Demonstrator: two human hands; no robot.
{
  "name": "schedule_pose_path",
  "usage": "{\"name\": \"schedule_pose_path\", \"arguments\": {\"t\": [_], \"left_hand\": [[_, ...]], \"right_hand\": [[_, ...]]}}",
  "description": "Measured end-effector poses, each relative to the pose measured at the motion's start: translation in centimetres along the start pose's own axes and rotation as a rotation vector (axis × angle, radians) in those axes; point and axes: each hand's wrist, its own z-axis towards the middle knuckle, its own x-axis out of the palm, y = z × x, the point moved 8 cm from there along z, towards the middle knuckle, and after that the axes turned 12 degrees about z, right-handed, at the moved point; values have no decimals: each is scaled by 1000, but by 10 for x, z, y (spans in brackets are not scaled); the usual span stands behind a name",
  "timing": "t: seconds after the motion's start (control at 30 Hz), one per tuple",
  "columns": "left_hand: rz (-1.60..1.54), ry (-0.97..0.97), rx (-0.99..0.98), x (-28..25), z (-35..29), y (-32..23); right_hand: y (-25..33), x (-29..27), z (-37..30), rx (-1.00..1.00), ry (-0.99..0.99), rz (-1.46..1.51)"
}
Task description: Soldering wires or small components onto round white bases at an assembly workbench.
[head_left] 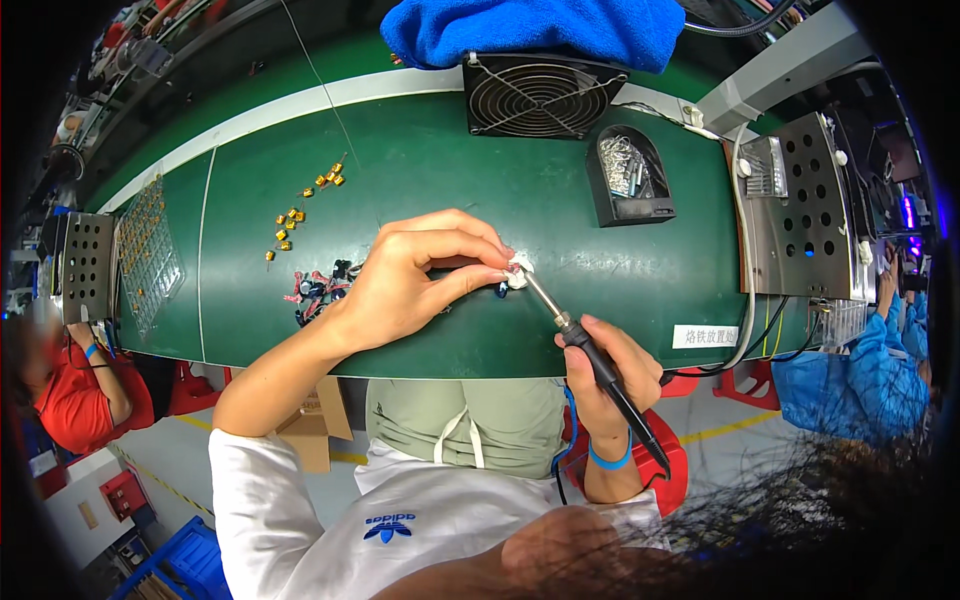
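My left hand (400,272) reaches in over the green bench, with thumb and index finger pinched on a small white and dark part (516,275) whose kind I cannot make out. A black-handled soldering iron (605,375) rests in the grip of my right hand (612,385). Its metal tip points up and left and meets or nearly meets the white part; the exact contact is too small to tell. Beside my left wrist lies a pile of small dark parts with reddish leads (318,288), partly covered by the hand. Several small yellow-and-black components (290,217) are scattered farther left.
At the back stands a black fan (543,97) below a blue cloth (530,30). A black bin (630,178) holds small metal pieces. A perforated metal box (800,210) is at the right, a clear tray of parts (150,255) at the left. Co-workers sit on both sides.
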Motion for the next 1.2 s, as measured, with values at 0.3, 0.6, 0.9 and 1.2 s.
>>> {"name": "schedule_pose_path", "arguments": {"t": [0.3,0.6,0.9,1.2], "left_hand": [[-12,12,-13,0,0,1],[31,21,17,0,1,0],[302,-181,253,-1,2,-14],[431,-246,346,0,-2,-21]], "right_hand": [[1,2,2,-5,5,-15],[0,-4,0,5,-48,80],[1,-3,-1,-47,-28,67],[1,-1,-2,-55,13,-16]]}}
